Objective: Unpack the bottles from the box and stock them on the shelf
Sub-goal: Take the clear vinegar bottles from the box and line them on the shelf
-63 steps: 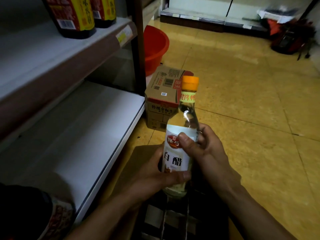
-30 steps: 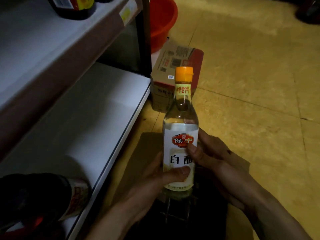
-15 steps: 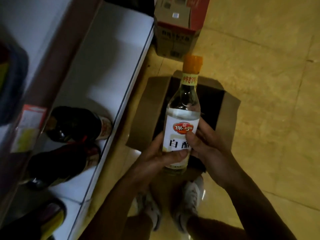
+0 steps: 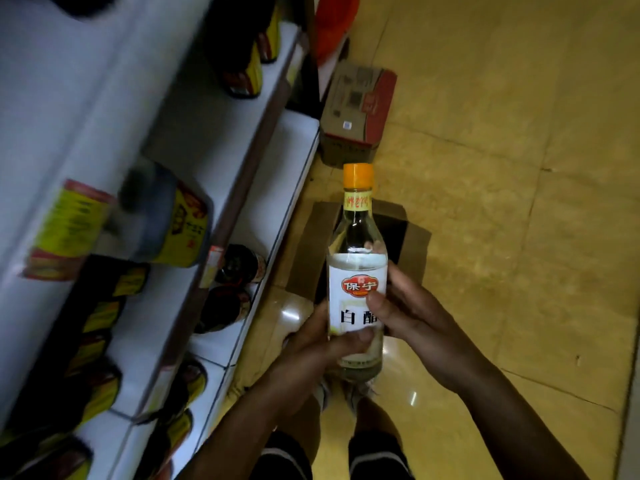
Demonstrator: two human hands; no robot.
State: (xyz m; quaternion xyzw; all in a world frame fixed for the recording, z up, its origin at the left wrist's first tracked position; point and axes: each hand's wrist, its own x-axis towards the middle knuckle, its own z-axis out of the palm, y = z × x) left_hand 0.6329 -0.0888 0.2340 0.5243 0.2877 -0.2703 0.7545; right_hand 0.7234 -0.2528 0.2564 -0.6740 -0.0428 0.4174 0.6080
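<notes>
Left hand (image 4: 313,355) curled round bottle (image 4: 356,268) base, right hand (image 4: 412,317) round label. Bottle was out of box (image 4: 417,247), not yet on shelf (image 4: 287,161); box contents hidden.

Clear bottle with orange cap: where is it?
Head view, centre: bottle upright in left hand and right hand, above the open brown cardboard box, right of the white shelf.

The clear bottle (image 4: 356,271) has risen from the mouth of the open box (image 4: 313,244) and is now well above it. Left of the box, 2 more tiers of the shelf (image 4: 277,174), stocked with dark bottles (image 4: 239,265), have come into view.
</notes>
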